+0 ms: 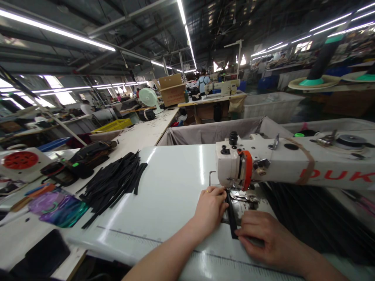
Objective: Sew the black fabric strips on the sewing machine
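A narrow black fabric strip (232, 218) runs from beneath the head of a white sewing machine (281, 162) toward me. Beside the needle area, my left hand (211, 205) has its fingers closed on the strip's far part. The near end is pinched between the thumb and fingers of my right hand (260, 234). Metal plates and a folder-like guide (240, 197) lie just right of the strip. The needle tip is hidden behind the machine head and fingers.
A pile of black strips (117, 179) lies left on the white table (166, 183). More black material (319, 218) is under the machine arm at right. A purple and teal pouch (58, 207), a green fan (149, 97) and a cardboard box (172, 89) stand farther off.
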`<state>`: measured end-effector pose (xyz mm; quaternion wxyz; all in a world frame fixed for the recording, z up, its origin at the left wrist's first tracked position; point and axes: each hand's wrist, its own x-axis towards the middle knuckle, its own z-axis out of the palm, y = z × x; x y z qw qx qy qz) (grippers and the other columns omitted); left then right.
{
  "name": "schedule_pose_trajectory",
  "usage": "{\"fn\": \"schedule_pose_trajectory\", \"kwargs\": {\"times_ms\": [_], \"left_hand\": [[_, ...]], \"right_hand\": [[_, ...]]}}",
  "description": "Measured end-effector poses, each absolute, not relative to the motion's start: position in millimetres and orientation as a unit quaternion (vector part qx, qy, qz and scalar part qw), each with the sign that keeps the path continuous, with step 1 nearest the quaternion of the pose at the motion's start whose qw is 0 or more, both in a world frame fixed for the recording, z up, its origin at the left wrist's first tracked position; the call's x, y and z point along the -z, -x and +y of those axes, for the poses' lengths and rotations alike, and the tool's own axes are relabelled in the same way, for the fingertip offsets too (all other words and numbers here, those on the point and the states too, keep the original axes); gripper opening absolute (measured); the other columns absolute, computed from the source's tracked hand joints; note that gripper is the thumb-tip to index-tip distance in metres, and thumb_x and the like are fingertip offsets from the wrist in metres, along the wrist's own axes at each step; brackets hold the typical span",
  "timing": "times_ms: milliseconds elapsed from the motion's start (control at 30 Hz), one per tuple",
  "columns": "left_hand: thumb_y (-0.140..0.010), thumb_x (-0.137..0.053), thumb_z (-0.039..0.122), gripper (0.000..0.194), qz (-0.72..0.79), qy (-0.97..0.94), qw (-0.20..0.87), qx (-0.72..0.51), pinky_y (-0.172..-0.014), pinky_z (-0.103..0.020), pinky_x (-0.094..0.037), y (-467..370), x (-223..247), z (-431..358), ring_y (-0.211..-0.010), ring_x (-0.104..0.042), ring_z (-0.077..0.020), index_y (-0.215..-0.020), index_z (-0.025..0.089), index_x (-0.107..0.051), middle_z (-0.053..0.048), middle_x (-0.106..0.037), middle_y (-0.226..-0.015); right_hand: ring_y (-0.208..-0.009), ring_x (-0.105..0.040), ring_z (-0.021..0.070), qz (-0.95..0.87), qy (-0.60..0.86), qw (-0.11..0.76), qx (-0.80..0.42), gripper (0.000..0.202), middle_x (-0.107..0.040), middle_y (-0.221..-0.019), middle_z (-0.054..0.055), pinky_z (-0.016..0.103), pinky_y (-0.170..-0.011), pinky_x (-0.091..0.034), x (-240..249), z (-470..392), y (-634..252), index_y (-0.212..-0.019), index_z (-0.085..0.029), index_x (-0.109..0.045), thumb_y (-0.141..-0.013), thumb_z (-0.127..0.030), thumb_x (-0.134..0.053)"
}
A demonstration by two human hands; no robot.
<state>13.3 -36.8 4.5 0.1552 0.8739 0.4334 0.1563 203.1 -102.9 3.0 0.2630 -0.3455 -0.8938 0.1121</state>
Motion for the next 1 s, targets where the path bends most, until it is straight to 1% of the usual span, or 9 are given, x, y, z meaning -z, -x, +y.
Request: {"fn": "schedule_pose_trajectory", "kwargs": {"times_ms": [100,200,333,533,633,733,800,900,1000], "left_hand": [[-0.091,-0.057,0.022,0.017,0.431,-0.874,0.160,-0.155,-0.098,-0.040,-0.046,-14,-6,-37,-0.116,-0.053,-0.0236,-0.105,0.021,-0.066,-0.005,-0.063,-0.126],[-0.090,-0.058,0.023,0.021,0.428,-0.876,0.158,-0.156,-0.097,-0.041,-0.046,-13,-5,-36,-0.116,-0.053,-0.0243,-0.110,0.021,-0.065,-0.006,-0.063,-0.127],[-0.090,-0.059,0.024,0.021,0.427,-0.877,0.156,-0.154,-0.097,-0.040,-0.046,-13,-3,-36,-0.118,-0.052,-0.0243,-0.110,0.021,-0.064,-0.005,-0.062,-0.128],[-0.087,-0.064,0.024,0.010,0.419,-0.880,0.156,-0.162,-0.095,-0.037,-0.046,-12,-3,-35,-0.113,-0.054,-0.0238,-0.095,0.020,-0.069,-0.003,-0.065,-0.123],[-0.085,-0.066,0.023,0.005,0.409,-0.881,0.160,-0.176,-0.093,-0.035,-0.047,-12,-4,-35,-0.105,-0.057,-0.0222,-0.086,0.020,-0.070,-0.002,-0.069,-0.112],[-0.087,-0.064,0.020,0.011,0.402,-0.883,0.159,-0.183,-0.090,-0.033,-0.048,-14,-3,-37,-0.096,-0.060,-0.0204,-0.078,0.019,-0.071,-0.002,-0.071,-0.099],[-0.088,-0.062,0.019,0.012,0.405,-0.883,0.153,-0.183,-0.090,-0.034,-0.048,-15,-3,-39,-0.095,-0.060,-0.0203,-0.079,0.019,-0.071,-0.003,-0.072,-0.099],[-0.089,-0.061,0.020,0.011,0.416,-0.878,0.146,-0.187,-0.090,-0.035,-0.048,-16,-1,-42,-0.099,-0.059,-0.0209,-0.086,0.019,-0.072,-0.003,-0.071,-0.105],[-0.090,-0.059,0.020,0.012,0.428,-0.874,0.138,-0.185,-0.089,-0.037,-0.048,-17,0,-45,-0.102,-0.059,-0.0220,-0.089,0.019,-0.071,-0.003,-0.070,-0.108]], "right_hand": [[-0.069,-0.060,0.0138,-0.888,0.361,0.265,-0.102,0.021,-0.063,-0.070,0.001,0.027,-0.064,-0.044,0,-98,-203,-0.086,-0.023,-0.070,-0.091,-0.017,-0.050],[-0.071,-0.062,0.0148,-0.879,0.381,0.274,-0.081,0.022,-0.065,-0.071,0.002,0.027,-0.067,-0.048,4,-94,-203,-0.085,-0.022,-0.070,-0.092,-0.019,-0.050],[-0.076,-0.065,0.0159,-0.870,0.404,0.280,-0.042,0.021,-0.068,-0.077,0.002,0.027,-0.069,-0.052,9,-90,-204,-0.096,-0.023,-0.071,-0.091,-0.020,-0.051],[-0.084,-0.068,0.0181,-0.859,0.434,0.271,0.002,0.022,-0.072,-0.092,0.005,0.030,-0.074,-0.056,16,-82,-206,-0.104,-0.022,-0.068,-0.092,-0.021,-0.050],[-0.084,-0.068,0.0194,-0.855,0.449,0.259,0.017,0.023,-0.071,-0.094,0.007,0.032,-0.074,-0.056,20,-80,-207,-0.107,-0.021,-0.066,-0.093,-0.022,-0.049],[-0.086,-0.067,0.0200,-0.856,0.451,0.253,0.023,0.022,-0.071,-0.096,0.007,0.033,-0.075,-0.056,23,-80,-207,-0.109,-0.020,-0.065,-0.093,-0.022,-0.050],[-0.088,-0.067,0.0206,-0.857,0.449,0.252,0.029,0.023,-0.071,-0.098,0.008,0.034,-0.076,-0.056,24,-81,-207,-0.110,-0.020,-0.065,-0.092,-0.021,-0.050],[-0.090,-0.067,0.0210,-0.857,0.452,0.247,0.033,0.025,-0.071,-0.100,0.007,0.035,-0.077,-0.056,24,-82,-206,-0.111,-0.020,-0.064,-0.092,-0.019,-0.048],[-0.088,-0.067,0.0209,-0.858,0.452,0.244,0.036,0.025,-0.071,-0.097,0.007,0.035,-0.076,-0.056,23,-82,-206,-0.112,-0.020,-0.063,-0.093,-0.019,-0.047]]}}
